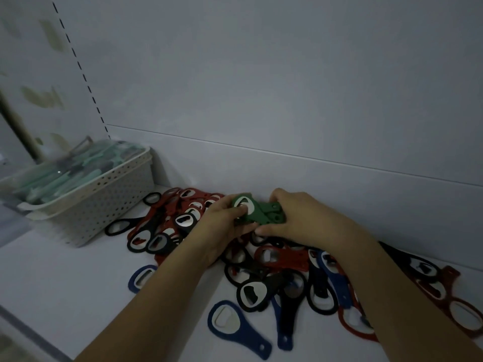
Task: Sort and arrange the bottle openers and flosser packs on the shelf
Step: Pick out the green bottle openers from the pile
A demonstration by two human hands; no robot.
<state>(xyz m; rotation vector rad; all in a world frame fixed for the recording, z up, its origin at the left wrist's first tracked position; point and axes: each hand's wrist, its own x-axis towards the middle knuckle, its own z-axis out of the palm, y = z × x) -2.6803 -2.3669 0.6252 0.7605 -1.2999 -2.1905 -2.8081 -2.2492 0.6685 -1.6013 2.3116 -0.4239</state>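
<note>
Sorting is looking only partly done in the head view. Both hands are gripping a small bunch of green openers (257, 211) above the pile, near the back wall of the shelf (65, 278): the left hand (224, 223) is pinching the round heads, and the right hand (300, 218) is curling around the handle ends. Under them, red, black and blue openers (277, 259) are lying mixed and overlapping, so most colours are waiting to be separated. At the left, a white basket (104, 199) is already holding pale green packs, probably the flossers (60, 176), though they are blurred.
</note>
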